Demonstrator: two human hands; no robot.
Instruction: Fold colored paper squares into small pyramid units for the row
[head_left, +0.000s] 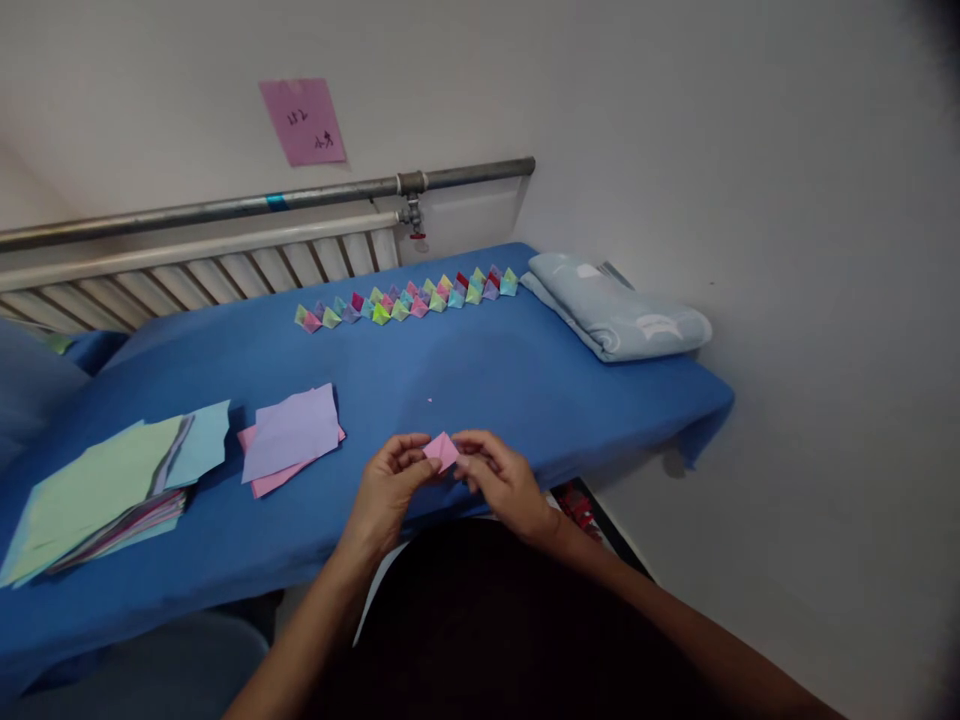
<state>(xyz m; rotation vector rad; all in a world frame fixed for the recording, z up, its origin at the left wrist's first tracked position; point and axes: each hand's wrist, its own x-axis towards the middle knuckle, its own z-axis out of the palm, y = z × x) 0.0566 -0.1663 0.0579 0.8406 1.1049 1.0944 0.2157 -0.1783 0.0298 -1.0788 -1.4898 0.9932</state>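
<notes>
A small folded pink paper [442, 452], diamond-shaped with a crease down it, is held between my two hands just above the near edge of the blue-covered table [375, 370]. My left hand [391, 486] pinches its left corner between thumb and fingers. On the right side, my right hand [504, 480] has its fingertips closed on the other corner. A tiny pink scrap [430, 400] lies on the cloth beyond my hands. Further back, a zigzag row of folded multicoloured paper pieces [418, 305] stretches across the cloth.
Purple and pink sheets [292, 435] lie left of my hands, and a larger stack of coloured paper [97, 490] is farther left. A folded light-blue blanket [615, 305] sits at the back right. Behind the table runs a radiator [202, 270] under a metal pipe [337, 192].
</notes>
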